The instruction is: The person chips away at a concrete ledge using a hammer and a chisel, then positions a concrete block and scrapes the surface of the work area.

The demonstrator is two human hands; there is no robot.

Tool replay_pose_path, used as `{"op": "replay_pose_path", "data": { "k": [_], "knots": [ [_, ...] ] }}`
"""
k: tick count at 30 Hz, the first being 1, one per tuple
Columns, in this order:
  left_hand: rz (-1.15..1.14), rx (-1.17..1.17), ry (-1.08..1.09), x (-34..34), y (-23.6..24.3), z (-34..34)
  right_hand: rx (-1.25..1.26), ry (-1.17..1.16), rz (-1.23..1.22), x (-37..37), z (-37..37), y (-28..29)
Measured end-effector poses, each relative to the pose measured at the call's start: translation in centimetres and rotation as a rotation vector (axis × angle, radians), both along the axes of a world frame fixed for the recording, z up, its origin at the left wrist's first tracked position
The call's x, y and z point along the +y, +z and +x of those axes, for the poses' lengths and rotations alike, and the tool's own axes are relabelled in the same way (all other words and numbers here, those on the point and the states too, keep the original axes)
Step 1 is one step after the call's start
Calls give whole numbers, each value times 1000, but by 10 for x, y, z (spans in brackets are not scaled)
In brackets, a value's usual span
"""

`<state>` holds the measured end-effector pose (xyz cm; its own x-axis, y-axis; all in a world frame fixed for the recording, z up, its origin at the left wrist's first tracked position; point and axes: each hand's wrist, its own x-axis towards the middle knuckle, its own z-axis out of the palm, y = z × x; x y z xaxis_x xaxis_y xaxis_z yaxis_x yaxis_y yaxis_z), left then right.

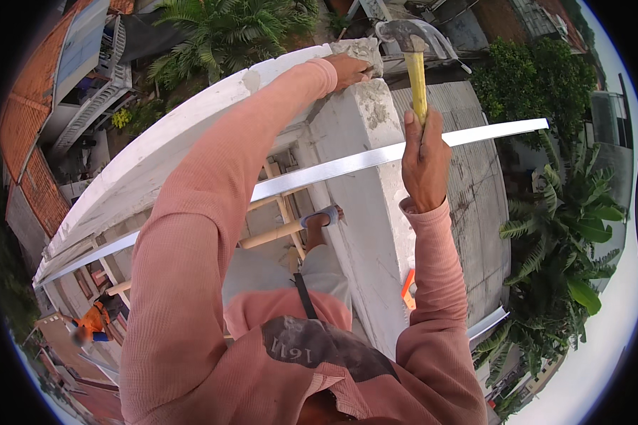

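My right hand (425, 159) is wrapped round the yellow handle of a claw hammer (417, 85), its dark metal head raised toward the far side. At the far corner of the white block wall (373, 117), my left hand (347, 71) bends its fingers against the rough grey mortar (361, 51). Whatever those fingers pinch is too small or hidden to make out. A long, shiny metal strip (326, 172) crosses the walls from lower left to upper right, passing beneath my left forearm and behind my right hand.
An orange-handled tool (408, 289) rests on the wall by my right forearm. Below, my sandalled foot (322, 217) is by wooden poles (271, 235). A corrugated roof (468, 177) adjoins the wall on the right. A person in orange (92, 320) is far down at left.
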<state>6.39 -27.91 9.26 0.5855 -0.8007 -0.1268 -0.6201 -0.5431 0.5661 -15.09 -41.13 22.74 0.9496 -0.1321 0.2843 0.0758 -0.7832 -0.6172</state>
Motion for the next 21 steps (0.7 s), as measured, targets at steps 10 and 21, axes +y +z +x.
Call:
{"op": "replay_pose_path", "data": {
  "k": [10,21],
  "knots": [
    [-92,41,158,32,12,0,-15,-253,324,-21,-17,57],
    [-279,22,191,-17,47,23,-11,-280,451,-30,-43,67]
  ]
}}
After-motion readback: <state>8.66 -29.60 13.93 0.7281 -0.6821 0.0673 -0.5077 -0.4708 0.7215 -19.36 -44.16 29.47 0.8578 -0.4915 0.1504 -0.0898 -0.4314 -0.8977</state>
